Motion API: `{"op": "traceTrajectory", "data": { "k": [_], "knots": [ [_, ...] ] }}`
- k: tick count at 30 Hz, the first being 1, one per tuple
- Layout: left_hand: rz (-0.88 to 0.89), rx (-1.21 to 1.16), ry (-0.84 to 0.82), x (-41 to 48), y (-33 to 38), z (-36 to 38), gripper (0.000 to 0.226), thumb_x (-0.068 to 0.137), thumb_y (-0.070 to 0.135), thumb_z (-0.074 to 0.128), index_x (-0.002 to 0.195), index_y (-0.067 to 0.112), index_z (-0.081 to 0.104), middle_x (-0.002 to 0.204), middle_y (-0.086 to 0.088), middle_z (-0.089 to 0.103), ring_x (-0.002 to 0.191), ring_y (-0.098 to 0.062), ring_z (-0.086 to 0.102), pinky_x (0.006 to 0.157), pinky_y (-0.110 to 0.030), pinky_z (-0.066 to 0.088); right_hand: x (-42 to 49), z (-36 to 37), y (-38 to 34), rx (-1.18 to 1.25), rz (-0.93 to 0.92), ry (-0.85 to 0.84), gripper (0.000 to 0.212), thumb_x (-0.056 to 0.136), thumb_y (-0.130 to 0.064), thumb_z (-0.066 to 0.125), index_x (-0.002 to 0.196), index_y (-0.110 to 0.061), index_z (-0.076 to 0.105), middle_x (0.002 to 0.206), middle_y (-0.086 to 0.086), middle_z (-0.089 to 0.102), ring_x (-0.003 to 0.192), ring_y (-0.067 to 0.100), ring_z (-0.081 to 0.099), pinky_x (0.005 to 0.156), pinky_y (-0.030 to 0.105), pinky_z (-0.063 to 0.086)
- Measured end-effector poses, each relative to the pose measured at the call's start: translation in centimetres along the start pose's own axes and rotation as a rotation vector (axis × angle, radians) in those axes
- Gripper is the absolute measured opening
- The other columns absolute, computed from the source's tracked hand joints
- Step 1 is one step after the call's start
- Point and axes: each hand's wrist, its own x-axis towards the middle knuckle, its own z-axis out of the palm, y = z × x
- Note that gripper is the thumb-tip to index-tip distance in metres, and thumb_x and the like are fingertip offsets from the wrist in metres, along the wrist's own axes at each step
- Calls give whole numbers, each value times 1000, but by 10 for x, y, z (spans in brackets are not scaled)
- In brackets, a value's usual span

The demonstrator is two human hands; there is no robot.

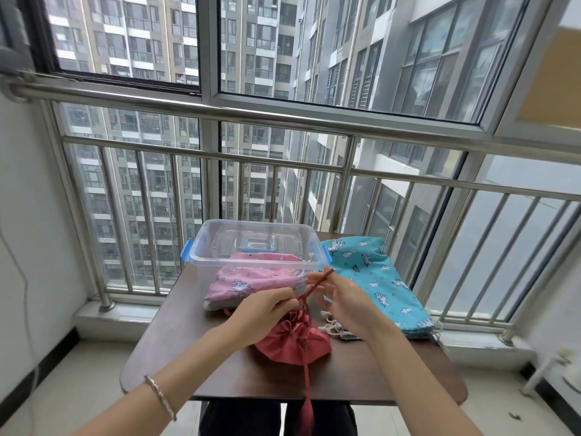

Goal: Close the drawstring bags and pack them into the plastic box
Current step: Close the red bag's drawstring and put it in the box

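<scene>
The left hand [270, 305] is pinching the gathered neck of the red bag [292, 344], probably to keep the puckered mouth from sliding while the string is being drawn. The right hand [341, 298] is gripping the red cord [307, 388] and lifting it up and away to the right, so the line is running taut from the neck. Its other end is trailing toward the near edge of the tabletop [176, 350] and hanging off it.

The red bag is sitting in the near middle of the tabletop, just in front of the plastic box [261, 221] and not yet inside it. The box is standing open at the far side, within easy reach, and a pink unicorn-print bag [248, 281] is already lying in it. What looks like the lid is showing through the clear walls.

A blue unicorn-print bag [374, 278] is lying flat to the right of the box and seems to be waiting its turn. Some cream drawstrings [328, 328] are lying beneath the right hand.

As for writing, a small dark mark is showing on the blue bag, but it is too small to read. No brand or label is legible anywhere.
</scene>
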Motion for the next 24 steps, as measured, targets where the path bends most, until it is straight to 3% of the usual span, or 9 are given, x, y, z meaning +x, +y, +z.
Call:
{"op": "traceTrajectory", "data": {
  "k": [4, 7, 10, 12, 14, 18, 21, 24],
  "knots": [
    [9, -13, 0, -1, 0, -3, 20, 96, 35, 51, 77, 28, 48, 69, 12, 53, 69, -8, 49, 72, -34, 46, -5, 4, 2, 501, 156, 112, 42, 94, -41, 51, 81, -5, 68, 73, 10, 68, 71, 24, 70, 79, 38, 46],
    [-3, -4, -21, -2, -1, -5, 23, 95, 36, 52, 78, 22, 54, 69, 10, 54, 68, -9, 50, 71, -34, 46, -7, -3, -2, 655, 209, 155, 58, 89, -56, 50, 62, -4, 59, 62, 11, 55, 60, 27, 57, 77, 42, 49],
    [-34, -20, -30, -4, -6, -6, 24, 95, 37, 51, 76, 23, 54, 67, 11, 55, 65, -5, 49, 70, -32, 45, -8, -9, -5, 640, 281, 126, 57, 89, -59, 44, 77, -5, 55, 73, 14, 55, 74, 29, 56, 81, 46, 49],
    [-47, -54, -32, -4, -8, -3, 25, 95, 37, 51, 77, 20, 55, 70, 8, 58, 67, -8, 52, 71, -33, 46, -8, -9, -3, 630, 315, 65, 57, 89, -50, 48, 106, 3, 56, 103, 23, 61, 104, 38, 59, 95, 50, 46],
    [-56, -114, -21, -4, -6, -1, 25, 95, 36, 52, 75, 21, 55, 69, 9, 59, 66, -7, 51, 70, -35, 46, -12, -5, 0, 604, 305, -9, 60, 86, -36, 50, 126, 9, 47, 127, 29, 54, 120, 42, 52, 106, 49, 39],
    [-70, -227, 6, -2, 2, 2, 30, 97, 26, 52, 68, 34, 54, 65, 24, 59, 63, 5, 50, 62, -21, 40, -18, 6, 15, 504, 217, -57, 58, 79, -17, 53, 130, 10, 45, 130, 29, 54, 117, 38, 54, 110, 41, 37],
    [-75, -258, 33, -1, 2, 2, 32, 98, 26, 51, 67, 32, 52, 62, 21, 54, 61, 1, 46, 61, -21, 38, -19, 9, 26, 338, 134, -33, 65, 73, -12, 63, 132, 10, 46, 125, 27, 59, 112, 32, 59, 102, 36, 43],
    [-103, -308, 62, 1, -1, 2, 34, 99, 23, 50, 65, 27, 50, 58, 18, 48, 59, 0, 41, 59, -19, 34, -24, 13, 27, 137, 86, -62, 39, 77, -18, 61, 112, -2, 68, 110, 16, 68, 98, 20, 65, 92, 29, 47]
  ]
}}
